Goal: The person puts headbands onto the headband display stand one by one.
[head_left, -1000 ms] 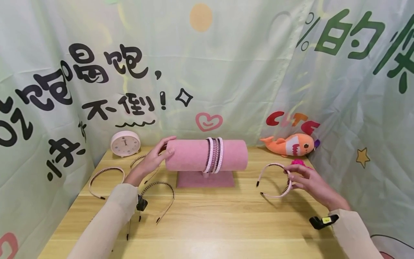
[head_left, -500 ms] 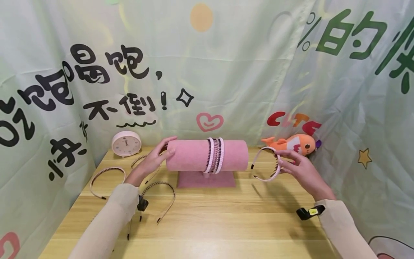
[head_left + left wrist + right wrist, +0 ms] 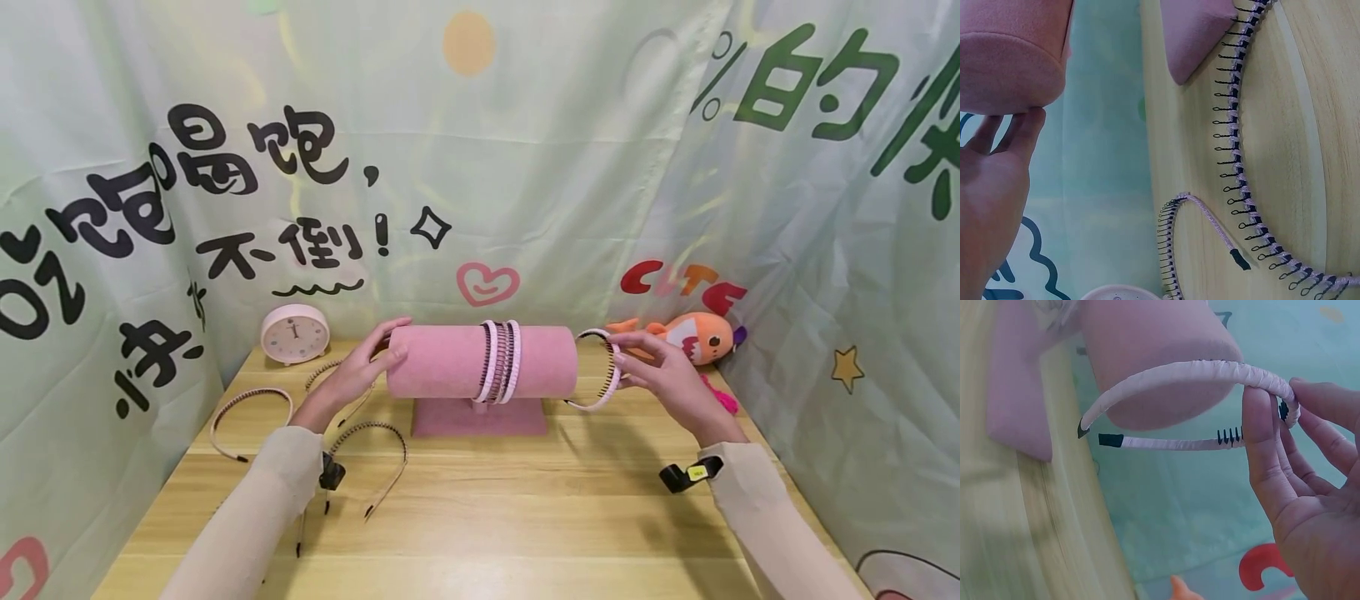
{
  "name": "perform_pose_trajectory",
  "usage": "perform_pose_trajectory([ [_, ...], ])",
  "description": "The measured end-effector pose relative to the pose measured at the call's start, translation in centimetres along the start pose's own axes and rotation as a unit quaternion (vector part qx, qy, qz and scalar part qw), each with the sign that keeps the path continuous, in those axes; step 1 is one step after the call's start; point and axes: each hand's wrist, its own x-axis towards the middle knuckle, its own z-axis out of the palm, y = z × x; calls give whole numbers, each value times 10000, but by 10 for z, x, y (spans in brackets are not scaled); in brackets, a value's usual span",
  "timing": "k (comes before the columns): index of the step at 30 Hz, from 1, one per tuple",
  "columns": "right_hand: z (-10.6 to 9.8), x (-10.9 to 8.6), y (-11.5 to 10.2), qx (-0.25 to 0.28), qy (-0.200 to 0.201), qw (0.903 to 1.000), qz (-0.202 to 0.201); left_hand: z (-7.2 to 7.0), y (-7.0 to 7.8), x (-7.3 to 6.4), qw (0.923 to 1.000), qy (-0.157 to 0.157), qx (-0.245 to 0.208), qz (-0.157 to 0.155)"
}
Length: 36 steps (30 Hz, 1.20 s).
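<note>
My left hand (image 3: 354, 368) holds the left end of a pink padded headband stand (image 3: 435, 360), thumb on its front and fingers at the top; the left wrist view shows fingertips (image 3: 1034, 120) against the end. Two or more pink-white headbands (image 3: 491, 367) sit side by side round the middle of the roll. My right hand (image 3: 667, 382) pinches another pale pink headband (image 3: 1160, 375) with black comb teeth between thumb and fingers. Its open ends, one dark-tipped (image 3: 1110, 440), face the stand's right end and overlap it in the head view.
Several toothed headbands lie on the wooden table at left, among them one near the clock (image 3: 251, 392) and one nearer the front (image 3: 405, 454). A pink clock (image 3: 295, 335) and an orange plush fish (image 3: 701, 335) stand at the back. Printed curtains (image 3: 570, 167) enclose the table.
My right hand has carried the headband leftward and up from the right side to the stand's right end. The left hand keeps its place on the stand.
</note>
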Motion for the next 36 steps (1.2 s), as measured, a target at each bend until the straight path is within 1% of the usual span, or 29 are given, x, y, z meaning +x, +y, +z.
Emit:
perform_pose_trajectory([
  [6,8,8,-4,-117,-8,9999,109,0,0,0,10000,-10,-14,35],
  [10,12,13,-6,-56,-9,9999,155,0,0,0,10000,-11,-35,5],
  [17,20,19,-12,17,-128,9997,206,0,-1,1,10000,20,44,50],
  [23,26,26,-15,34,-115,9994,338,0,-1,2,10000,18,13,62],
  [28,31,32,-16,73,-128,9993,355,0,-1,2,10000,27,36,49],
  [36,37,36,-13,-196,-56,9994,280,1,0,1,10000,40,32,52],
])
